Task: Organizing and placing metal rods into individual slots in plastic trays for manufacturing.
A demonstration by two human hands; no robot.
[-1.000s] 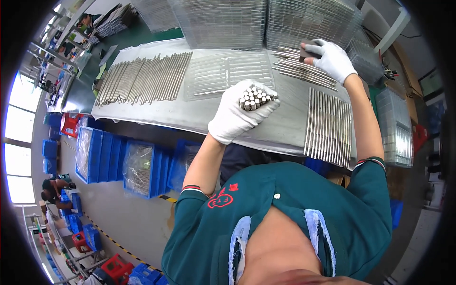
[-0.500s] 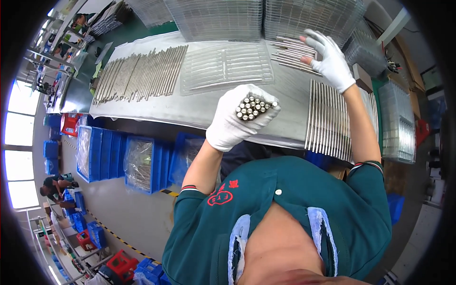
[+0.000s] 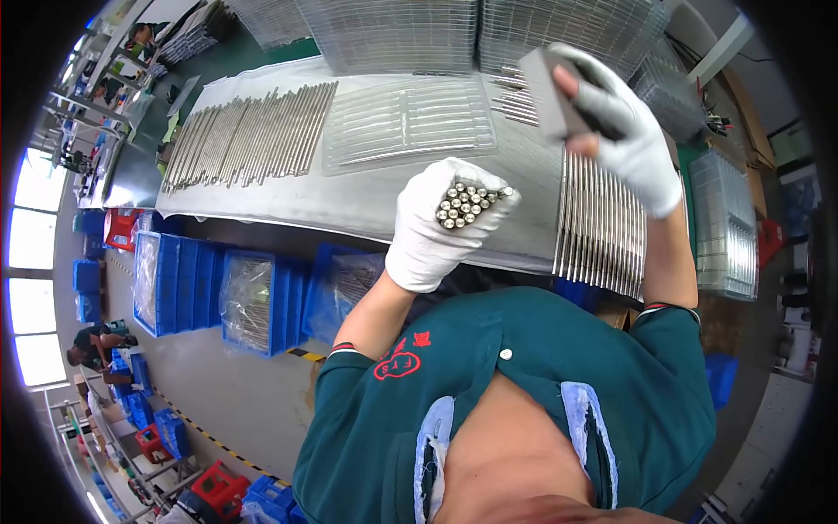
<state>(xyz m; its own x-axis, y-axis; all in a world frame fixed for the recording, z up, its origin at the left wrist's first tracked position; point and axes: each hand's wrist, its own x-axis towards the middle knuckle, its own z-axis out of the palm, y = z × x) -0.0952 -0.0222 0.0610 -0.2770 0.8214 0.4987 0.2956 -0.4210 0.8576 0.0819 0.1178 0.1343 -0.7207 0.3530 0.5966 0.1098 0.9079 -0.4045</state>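
Observation:
My left hand, in a white glove, is closed round a bundle of thin metal rods. Their round ends face up toward me. On the right, my gloved right hand grips a grey rectangular block, slightly blurred by motion; bare fingertips show at the glove's ends. The block is raised over the table between a small group of rods behind it and a row of rods lying side by side at the front right. A clear plastic tray with long grooves lies beyond my left hand.
A wide spread of rods covers the left of the cloth-covered table. Tall stacks of clear trays stand along the back, with more trays at right. Blue crates with bagged rods sit below the front edge.
My right hand, empty and spread over the back rods before, now has the grey block in its grip. The left hand keeps its bundle, almost in the same place.

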